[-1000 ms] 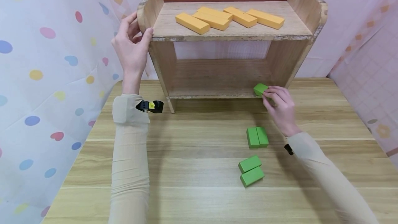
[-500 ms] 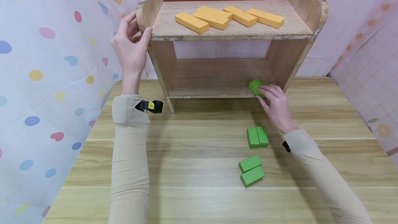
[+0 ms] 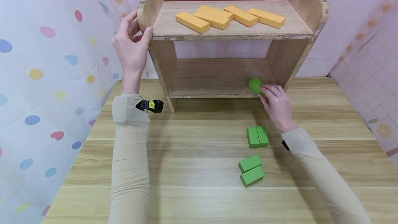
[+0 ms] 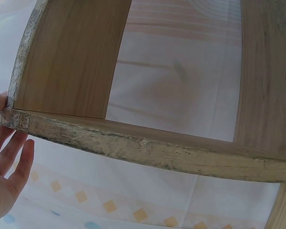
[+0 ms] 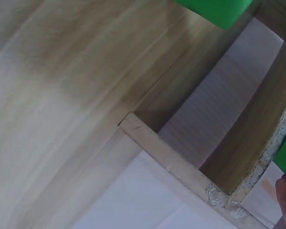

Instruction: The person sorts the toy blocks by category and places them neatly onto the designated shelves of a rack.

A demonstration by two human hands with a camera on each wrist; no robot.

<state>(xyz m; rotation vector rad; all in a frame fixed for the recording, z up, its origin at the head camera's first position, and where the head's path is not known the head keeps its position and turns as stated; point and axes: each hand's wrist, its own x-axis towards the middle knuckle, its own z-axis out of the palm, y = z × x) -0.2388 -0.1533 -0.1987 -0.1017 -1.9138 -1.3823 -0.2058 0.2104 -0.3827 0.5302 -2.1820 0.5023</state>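
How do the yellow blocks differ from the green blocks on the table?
Place: the yellow blocks lie on the top shelf, while the green blocks lie on the table.
Shape: the yellow blocks look longer for their width than the green blocks.
Arrangement: the five yellow blocks spread in one uneven row; the four green blocks sit in two pairs.
Both kinds are rectangular and plain-coloured.

Upright wooden shelf point(image 3: 211, 77), 2 levels, green block point(image 3: 254, 85), pinched, at lower right
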